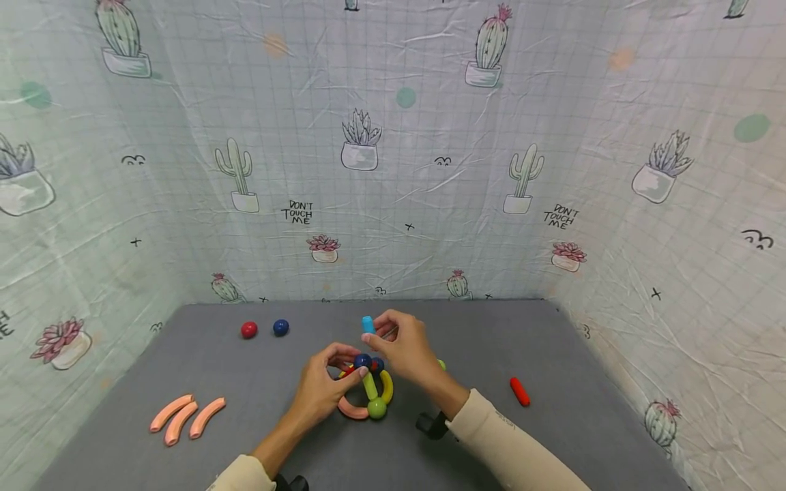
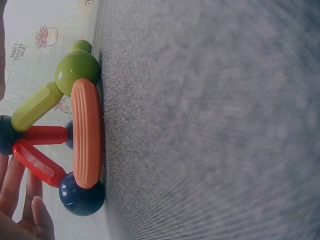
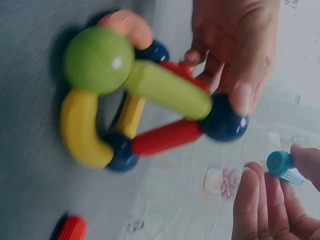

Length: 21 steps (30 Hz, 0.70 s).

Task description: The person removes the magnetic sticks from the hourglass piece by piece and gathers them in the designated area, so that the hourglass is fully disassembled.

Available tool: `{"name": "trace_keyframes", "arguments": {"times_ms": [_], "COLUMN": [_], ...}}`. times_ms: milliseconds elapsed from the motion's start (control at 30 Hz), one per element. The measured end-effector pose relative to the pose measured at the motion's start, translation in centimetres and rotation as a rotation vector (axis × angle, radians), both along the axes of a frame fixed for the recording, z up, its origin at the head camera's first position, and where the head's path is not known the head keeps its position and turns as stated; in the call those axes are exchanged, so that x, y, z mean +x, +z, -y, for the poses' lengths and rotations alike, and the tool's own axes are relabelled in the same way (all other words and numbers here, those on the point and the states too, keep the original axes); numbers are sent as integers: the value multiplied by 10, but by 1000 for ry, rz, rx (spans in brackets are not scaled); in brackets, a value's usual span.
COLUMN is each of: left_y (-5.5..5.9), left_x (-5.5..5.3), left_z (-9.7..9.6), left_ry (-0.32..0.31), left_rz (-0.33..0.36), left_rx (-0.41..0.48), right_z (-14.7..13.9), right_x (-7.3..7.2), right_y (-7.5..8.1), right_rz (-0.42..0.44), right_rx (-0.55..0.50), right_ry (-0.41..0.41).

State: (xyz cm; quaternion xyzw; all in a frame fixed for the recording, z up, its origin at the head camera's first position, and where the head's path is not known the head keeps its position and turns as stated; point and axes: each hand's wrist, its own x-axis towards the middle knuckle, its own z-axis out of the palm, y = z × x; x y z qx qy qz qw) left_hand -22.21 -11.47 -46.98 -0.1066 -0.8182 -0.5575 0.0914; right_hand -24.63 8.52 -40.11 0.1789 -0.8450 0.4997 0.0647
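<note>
Blue rod (image 1: 368,324) w/ rnd end

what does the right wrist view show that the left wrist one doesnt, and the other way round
Only the right wrist view: the light blue rod, held in the right hand, two yellow pieces and a loose red rod at the lower edge.

Only the left wrist view: a bit of green beyond the green ball, and clearly readable "don't touch me" lettering.

Both: the left hand, green ball, lime rod, pink piece, two joined red rods and three blue balls.
</note>
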Motion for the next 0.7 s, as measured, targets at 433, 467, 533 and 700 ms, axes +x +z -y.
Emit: {"name": "trace_keyframes", "arguments": {"times_ms": [433,467,533,700], "left_y": [-1,-1,-1,-1], "left_x": [2,2,3,3], "left_z": [1,1,1,0], "left_ry": [9,11,11,4], "left_rz": [4,5,5,2], "left_rx": [-14,-15,-16,-15], "right_z": [-79,-87,-104,-145], "right_x": [-5,-5,-6,-6], "right_y": [-19,-21,-26,-36], "right_rz": [1,3,10,27], "right_rx": [93,109,146,226], "right_ry": [-175,-182,-202,-253]}}
